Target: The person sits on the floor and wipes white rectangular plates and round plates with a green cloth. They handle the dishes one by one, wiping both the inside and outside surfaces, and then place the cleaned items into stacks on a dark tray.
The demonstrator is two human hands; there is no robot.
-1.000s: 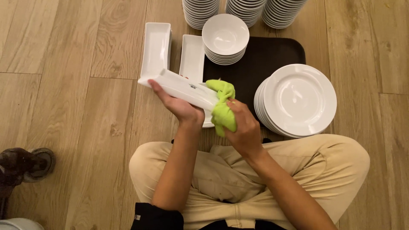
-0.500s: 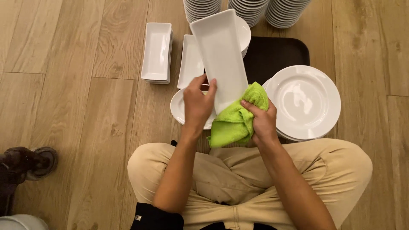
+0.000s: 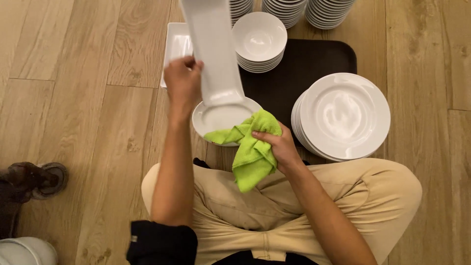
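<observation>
My left hand (image 3: 182, 81) grips a long white rectangular dish (image 3: 213, 49) by its left edge, held up over the floor and reaching past the top of the view. My right hand (image 3: 279, 145) is closed on a bright green cloth (image 3: 250, 149) that hangs over my lap, just below the dish's near end. Beneath the dish sits a small round white plate (image 3: 216, 122) on the wooden floor. I sit cross-legged in beige trousers.
A dark tray (image 3: 304, 68) lies ahead, with a stack of white bowls (image 3: 259, 39) on it and a stack of large white plates (image 3: 343, 115) at its right. Another rectangular dish (image 3: 175, 46) lies at left. More stacked dishes (image 3: 328, 10) line the top. A shoe (image 3: 34, 179) is at far left.
My left hand has raised the rectangular dish further away and up. The right hand with the cloth has slid off the dish and dropped toward my lap.
</observation>
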